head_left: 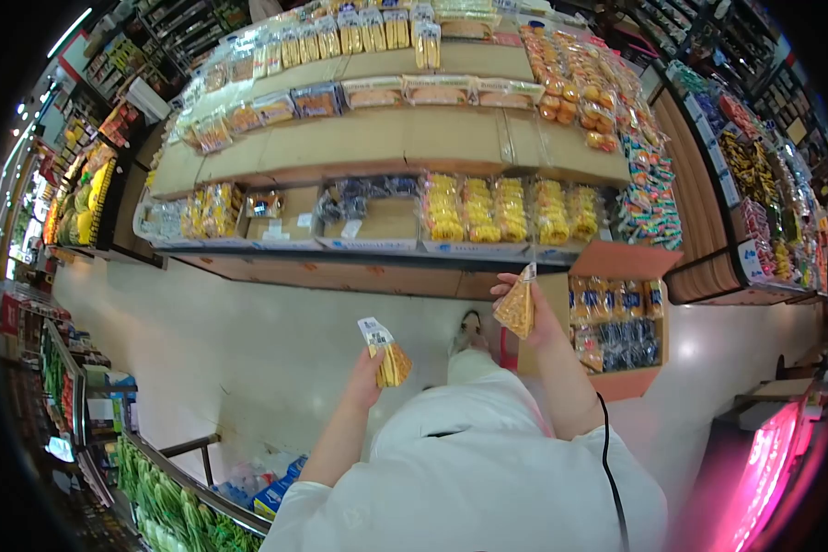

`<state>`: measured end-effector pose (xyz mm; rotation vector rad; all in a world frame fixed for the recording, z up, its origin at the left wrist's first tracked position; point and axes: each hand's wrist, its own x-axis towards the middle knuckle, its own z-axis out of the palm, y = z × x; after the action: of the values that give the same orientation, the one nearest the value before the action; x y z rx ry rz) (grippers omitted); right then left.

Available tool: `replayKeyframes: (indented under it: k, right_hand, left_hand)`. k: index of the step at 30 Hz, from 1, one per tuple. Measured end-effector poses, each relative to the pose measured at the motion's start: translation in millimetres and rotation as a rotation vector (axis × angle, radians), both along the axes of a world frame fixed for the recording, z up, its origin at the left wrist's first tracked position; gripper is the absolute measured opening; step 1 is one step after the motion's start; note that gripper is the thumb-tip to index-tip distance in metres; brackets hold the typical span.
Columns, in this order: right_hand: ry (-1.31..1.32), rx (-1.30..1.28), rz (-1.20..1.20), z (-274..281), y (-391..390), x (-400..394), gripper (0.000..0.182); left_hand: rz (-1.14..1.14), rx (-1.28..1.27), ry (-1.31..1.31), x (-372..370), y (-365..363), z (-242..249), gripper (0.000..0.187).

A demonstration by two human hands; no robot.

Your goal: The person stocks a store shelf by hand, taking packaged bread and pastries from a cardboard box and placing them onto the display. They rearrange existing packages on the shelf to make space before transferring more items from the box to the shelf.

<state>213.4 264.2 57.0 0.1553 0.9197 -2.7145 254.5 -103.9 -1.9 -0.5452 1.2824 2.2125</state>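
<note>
My left hand (pixel 365 379) is closed around a clear snack packet (pixel 393 366) with yellow-brown pieces inside and a white printed header. In my right hand (pixel 545 317) is a wedge-shaped snack packet (pixel 516 311) of golden-brown food, held up by its narrow end near the front of the display. Both packets are clear of the shelf. What exactly the food is, I cannot make out. Packets with similar white headers (pixel 368 30) stand in a row on the top tier.
A tiered display (pixel 386 138) carries yellow packs (pixel 478 207), dark packs (pixel 350 198) and flat boxes (pixel 440 90). An open carton (pixel 616 381) of wrapped packs stands by my right arm. Green vegetables (pixel 170 497) lie behind a rail at lower left. A pink-lit case (pixel 768 469) stands right.
</note>
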Motion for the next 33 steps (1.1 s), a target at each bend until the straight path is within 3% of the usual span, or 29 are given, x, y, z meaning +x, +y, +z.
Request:
replayKeyframes:
  k: [6, 9, 15, 17, 21, 22, 28, 32, 33]
  right_hand:
    - [0.289, -0.167, 0.117, 26, 46, -115, 0.065]
    - [0.213, -0.198, -0.001, 26, 64, -165, 0.063]
    - [0.194, -0.12, 0.024, 49, 94, -248, 0.063]
    - [0.194, -0.095, -0.007, 57, 95, -271, 0.073]
    - [0.268, -0.122, -0.036, 60, 87, -302, 0.073]
    - [0.264, -0.111, -0.04, 61, 84, -309, 0.073]
    - [0.261, 0.033, -0.082, 74, 56, -350, 0.071]
    - [0.263, 0.169, -0.155, 101, 30, -388, 0.074]
    - [0.253, 0.185, -0.175, 104, 24, -395, 0.075]
  left_hand:
    - [0.02, -0.115, 0.11, -86, 34, 15, 0.034]
    - [0.026, -0.1, 0.124, -132, 51, 24, 0.034]
    - [0.13, -0.096, 0.138, -200, 77, 43, 0.031]
    - [0.107, -0.005, 0.142, -222, 72, 38, 0.034]
    - [0.01, 0.176, 0.264, -266, 60, 44, 0.042]
    - [0.025, 0.15, 0.187, -279, 56, 47, 0.046]
    - [-0.125, 0.132, 0.523, -371, 38, 81, 0.055]
    - [-0.239, 0.116, 0.474, -431, 15, 99, 0.067]
    - [-0.283, 0.13, 0.474, -447, 7, 101, 0.06]
